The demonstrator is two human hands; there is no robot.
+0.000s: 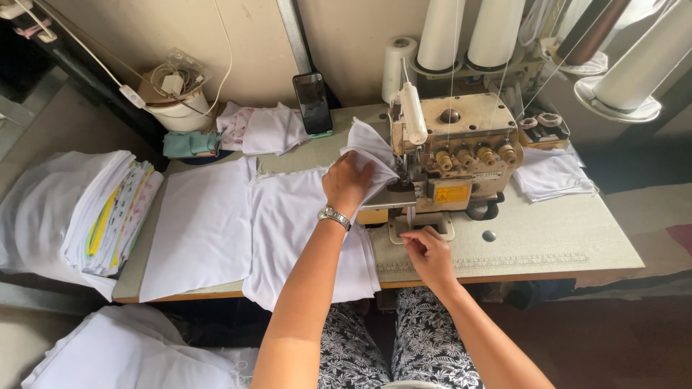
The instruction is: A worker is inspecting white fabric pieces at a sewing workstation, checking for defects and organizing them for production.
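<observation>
Black-and-white patterned trousers [404, 346] are seen at the bottom edge, below both forearms. A right hand [427, 252] is shown at the front of the desk [548, 238], its fingertips drawn together in a pinch on a small bit of white cloth or thread just below the needle plate; what exactly is pinched cannot be told. A left hand [348, 181], with a silver metal wristwatch [334, 217] on its wrist, is laid palm-down with fingers curled on a folded piece of white cloth [303, 223], which is pressed against the left side of a cream-coloured overlock sewing machine [454, 155]. Further left, a flat white fabric sheet [202, 223] is spread over the desk edge, and a stack of folded white and printed fabrics [79, 209] is placed beyond it. A black mobile phone [312, 102] is propped against the wall. White thread cones [468, 32] are mounted behind the machine.
</observation>
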